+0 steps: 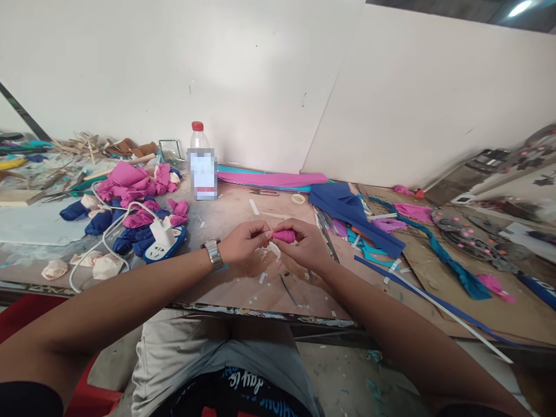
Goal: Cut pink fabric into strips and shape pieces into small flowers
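My left hand [247, 241] and my right hand [304, 243] meet over the table's front middle. Between them is a small rolled piece of magenta fabric [284, 235]. The fingers of my right hand wrap round the roll, while my left fingertips pinch its left end. Just under the fingers shows a whitish strip [273, 250], too small to make out fully. To the left lies a heap of pink rolled fabric pieces [130, 184], with dark blue rolled pieces [99, 222] and cream ones [54, 269] among them.
A red-capped bottle [198, 139] stands near the wall. A white cable and charger [163, 233] sit on a blue power strip [156, 250]. Flat blue cloth [343, 202], a tape ring [298, 198] and a long white stick [452, 318] lie about. The table edge [260, 313] is close to my lap.
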A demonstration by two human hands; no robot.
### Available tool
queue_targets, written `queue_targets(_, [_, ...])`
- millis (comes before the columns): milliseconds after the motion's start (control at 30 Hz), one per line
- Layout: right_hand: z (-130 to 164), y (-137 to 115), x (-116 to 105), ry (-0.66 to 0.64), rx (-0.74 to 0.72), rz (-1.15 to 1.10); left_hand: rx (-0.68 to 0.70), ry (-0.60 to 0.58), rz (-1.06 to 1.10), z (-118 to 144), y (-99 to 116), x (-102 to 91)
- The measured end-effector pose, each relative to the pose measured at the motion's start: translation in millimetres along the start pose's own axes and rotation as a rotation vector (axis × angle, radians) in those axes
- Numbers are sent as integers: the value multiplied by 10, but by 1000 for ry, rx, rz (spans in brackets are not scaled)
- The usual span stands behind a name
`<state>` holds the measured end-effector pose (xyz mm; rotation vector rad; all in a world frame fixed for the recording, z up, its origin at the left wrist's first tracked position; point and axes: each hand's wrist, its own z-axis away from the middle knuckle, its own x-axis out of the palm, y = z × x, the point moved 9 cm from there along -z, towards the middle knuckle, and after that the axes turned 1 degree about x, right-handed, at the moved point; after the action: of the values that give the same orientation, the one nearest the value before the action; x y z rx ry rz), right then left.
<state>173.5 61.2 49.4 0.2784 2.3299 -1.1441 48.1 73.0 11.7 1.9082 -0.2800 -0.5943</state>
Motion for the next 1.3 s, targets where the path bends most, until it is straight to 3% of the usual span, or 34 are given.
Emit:
queue_targets(267, [13, 1, 41, -21, -48, -106, -53, -42, 138, -9, -39, 54])
queue_targets(433, [0, -129, 11, -5, -149, -50, -41, -22, 19, -2, -1, 27])
queue_targets(733, [-21, -117, 18, 13, -130, -45, 26, 19, -192, 29, 56, -4])
queue_targets(1033, [-24, -101, 45, -13, -133, -31, -119, 57, -67, 7, -44, -52])
queue_targets(1300, [-26, -116, 50, -42, -110, 82, -128, 31, -35, -1, -52, -19])
